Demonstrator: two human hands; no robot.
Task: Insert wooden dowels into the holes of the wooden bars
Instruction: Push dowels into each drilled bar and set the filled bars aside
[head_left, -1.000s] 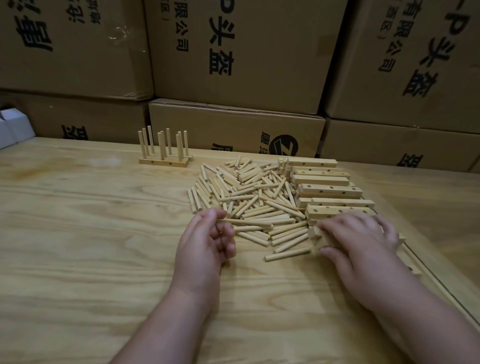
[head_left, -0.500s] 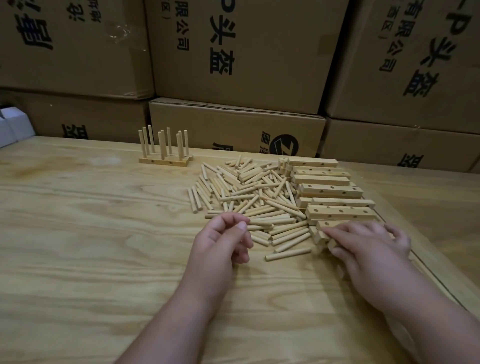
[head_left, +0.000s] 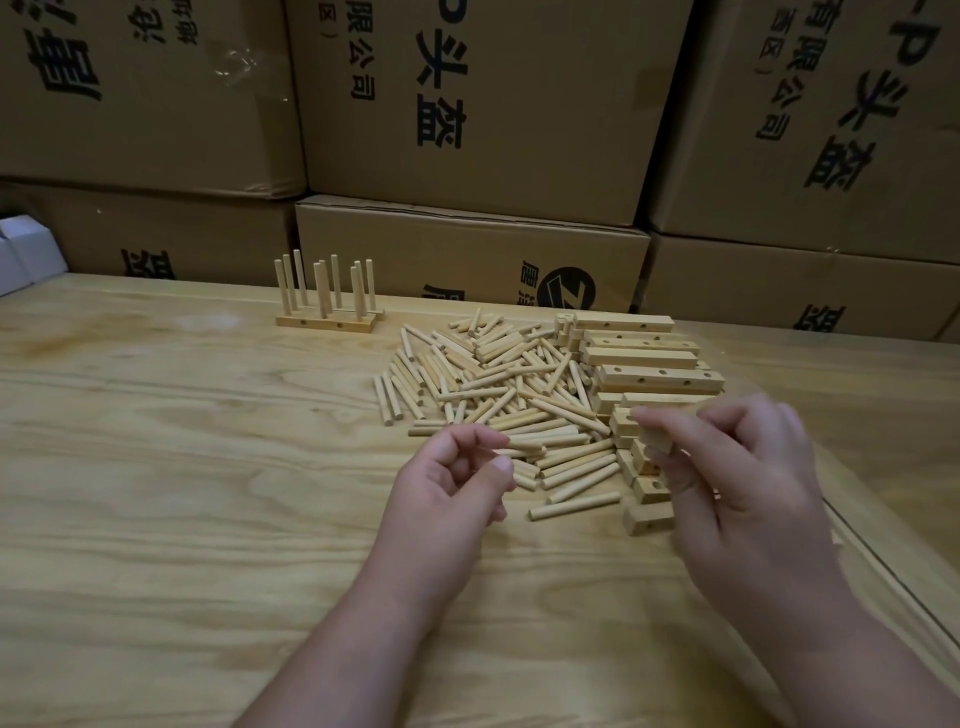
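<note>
Plywood table (head_left: 156, 493), cartons (head_left: 467, 104) behind; right hand (head_left: 727, 467) pinches bar (head_left: 655, 439), left hand (head_left: 457, 483) curled, empty.

A storeroom or warehouse workspace: printed cardboard cartons (head_left: 467, 104) stand stacked wall-like along the far edge of a plywood table (head_left: 156, 493) heaped with loose dowels (head_left: 498, 395)

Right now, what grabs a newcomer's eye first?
The dowel pile sprawls mid-table, with drilled bars stacked at its right. Both hands hover at its near edge: the right hand pinches a bar, the left hand curls empty. Far left, a finished rack stands upright.
</note>
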